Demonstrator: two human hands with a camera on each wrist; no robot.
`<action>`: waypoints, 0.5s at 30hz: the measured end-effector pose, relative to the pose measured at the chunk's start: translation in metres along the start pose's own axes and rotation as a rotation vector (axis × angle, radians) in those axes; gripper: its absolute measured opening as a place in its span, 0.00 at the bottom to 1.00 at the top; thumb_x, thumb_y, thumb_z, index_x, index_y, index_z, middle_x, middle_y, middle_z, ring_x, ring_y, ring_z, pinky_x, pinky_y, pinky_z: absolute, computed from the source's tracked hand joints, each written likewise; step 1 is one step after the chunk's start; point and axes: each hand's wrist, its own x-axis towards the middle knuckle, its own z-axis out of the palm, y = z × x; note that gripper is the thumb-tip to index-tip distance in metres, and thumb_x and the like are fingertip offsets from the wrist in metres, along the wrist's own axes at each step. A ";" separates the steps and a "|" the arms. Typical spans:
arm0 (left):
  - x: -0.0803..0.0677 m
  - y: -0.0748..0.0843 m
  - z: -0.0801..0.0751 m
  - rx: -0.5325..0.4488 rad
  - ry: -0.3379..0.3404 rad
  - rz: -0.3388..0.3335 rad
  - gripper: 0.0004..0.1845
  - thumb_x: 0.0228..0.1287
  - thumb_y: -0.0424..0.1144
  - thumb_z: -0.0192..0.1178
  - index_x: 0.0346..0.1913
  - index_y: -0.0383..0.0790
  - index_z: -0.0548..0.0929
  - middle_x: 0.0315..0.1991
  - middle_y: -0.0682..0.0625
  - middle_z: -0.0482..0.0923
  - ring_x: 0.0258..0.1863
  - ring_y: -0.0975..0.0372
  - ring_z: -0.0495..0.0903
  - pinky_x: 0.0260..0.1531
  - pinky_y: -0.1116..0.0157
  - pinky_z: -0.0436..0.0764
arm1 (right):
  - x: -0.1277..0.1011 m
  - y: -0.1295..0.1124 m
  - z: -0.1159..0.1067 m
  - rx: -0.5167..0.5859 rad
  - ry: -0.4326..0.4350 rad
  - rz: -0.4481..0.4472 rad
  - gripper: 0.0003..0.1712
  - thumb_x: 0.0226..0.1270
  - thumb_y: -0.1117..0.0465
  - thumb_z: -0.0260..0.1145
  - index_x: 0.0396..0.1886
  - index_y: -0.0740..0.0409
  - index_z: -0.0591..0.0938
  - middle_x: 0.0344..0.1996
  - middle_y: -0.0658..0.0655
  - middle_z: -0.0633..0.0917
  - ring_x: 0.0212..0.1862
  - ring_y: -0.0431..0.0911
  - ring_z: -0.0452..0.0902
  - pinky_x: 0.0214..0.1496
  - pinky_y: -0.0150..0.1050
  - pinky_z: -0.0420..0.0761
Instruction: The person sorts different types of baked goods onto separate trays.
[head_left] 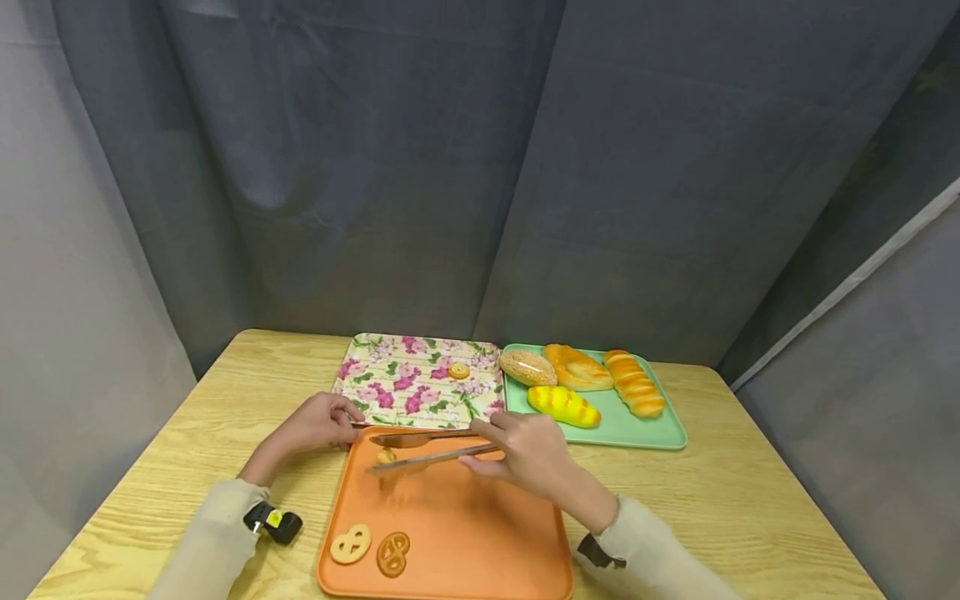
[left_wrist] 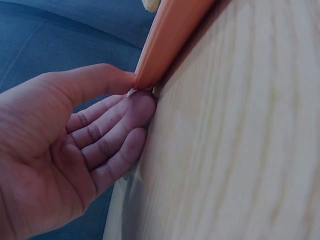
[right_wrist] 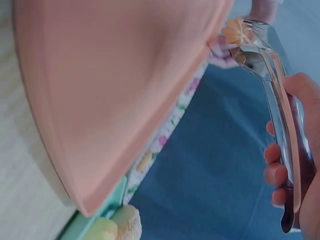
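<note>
My right hand (head_left: 525, 450) grips a pair of metal tongs (head_left: 442, 456), reaching left over the orange tray (head_left: 465, 517). Between the tong tips is a small ridged yellow cookie (right_wrist: 234, 32), held above the tray's far left part. My left hand (head_left: 322, 422) is at that tray's far left corner; in the left wrist view its thumb and fingertips (left_wrist: 141, 106) pinch the corner. Near the front left of the orange tray lie a pale pretzel-shaped cookie (head_left: 351, 544) and a browner one (head_left: 393, 554).
Behind the orange tray is a floral tray (head_left: 390, 371) with one round cookie (head_left: 459, 370). To its right, a green tray (head_left: 622, 429) carries several breads, among them a yellow loaf (head_left: 564, 406) and a striped loaf (head_left: 634, 384). Grey curtains (head_left: 375, 167) stand behind the wooden table (head_left: 742, 500).
</note>
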 end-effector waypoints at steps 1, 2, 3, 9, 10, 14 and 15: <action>0.000 0.000 0.000 -0.001 0.000 0.000 0.12 0.60 0.31 0.71 0.45 0.28 0.84 0.23 0.47 0.85 0.22 0.59 0.82 0.25 0.63 0.82 | 0.001 0.003 -0.001 0.001 0.014 0.009 0.24 0.57 0.32 0.72 0.33 0.46 0.88 0.17 0.45 0.78 0.13 0.36 0.67 0.18 0.25 0.49; 0.000 0.000 0.000 -0.002 0.000 0.000 0.12 0.60 0.31 0.71 0.45 0.28 0.84 0.23 0.47 0.85 0.22 0.59 0.83 0.25 0.63 0.82 | 0.002 0.006 -0.002 0.004 0.026 0.019 0.24 0.59 0.32 0.71 0.33 0.47 0.89 0.17 0.45 0.79 0.13 0.36 0.67 0.17 0.25 0.49; 0.000 0.000 0.000 -0.003 -0.001 0.000 0.12 0.60 0.31 0.71 0.45 0.28 0.84 0.23 0.46 0.85 0.22 0.59 0.83 0.25 0.64 0.82 | 0.003 0.009 -0.002 0.009 0.036 0.032 0.24 0.60 0.32 0.70 0.33 0.47 0.89 0.16 0.45 0.78 0.13 0.36 0.67 0.17 0.25 0.49; 0.000 0.000 0.000 0.000 -0.002 -0.007 0.13 0.61 0.32 0.71 0.45 0.28 0.84 0.23 0.46 0.85 0.23 0.59 0.82 0.25 0.64 0.81 | 0.006 0.031 -0.006 -0.018 0.093 0.118 0.22 0.55 0.35 0.75 0.36 0.47 0.91 0.14 0.45 0.76 0.12 0.35 0.58 0.18 0.26 0.45; 0.000 0.000 0.000 0.002 -0.002 -0.008 0.13 0.61 0.32 0.71 0.45 0.28 0.84 0.23 0.46 0.85 0.23 0.60 0.82 0.25 0.64 0.81 | 0.006 0.035 -0.007 -0.036 0.101 0.130 0.22 0.52 0.36 0.77 0.37 0.47 0.92 0.14 0.45 0.77 0.12 0.34 0.57 0.17 0.26 0.45; 0.000 0.002 0.000 0.004 0.006 -0.023 0.13 0.61 0.32 0.72 0.45 0.29 0.84 0.24 0.46 0.85 0.23 0.60 0.82 0.25 0.65 0.81 | 0.003 0.051 -0.006 -0.107 0.138 0.168 0.24 0.62 0.33 0.69 0.37 0.46 0.92 0.14 0.45 0.76 0.12 0.34 0.52 0.16 0.27 0.45; 0.000 0.002 0.000 0.004 0.009 -0.026 0.13 0.61 0.32 0.72 0.45 0.29 0.84 0.24 0.46 0.85 0.23 0.61 0.81 0.25 0.65 0.81 | 0.002 0.055 -0.006 -0.123 0.143 0.176 0.26 0.65 0.31 0.64 0.36 0.46 0.91 0.13 0.45 0.74 0.13 0.34 0.49 0.17 0.27 0.44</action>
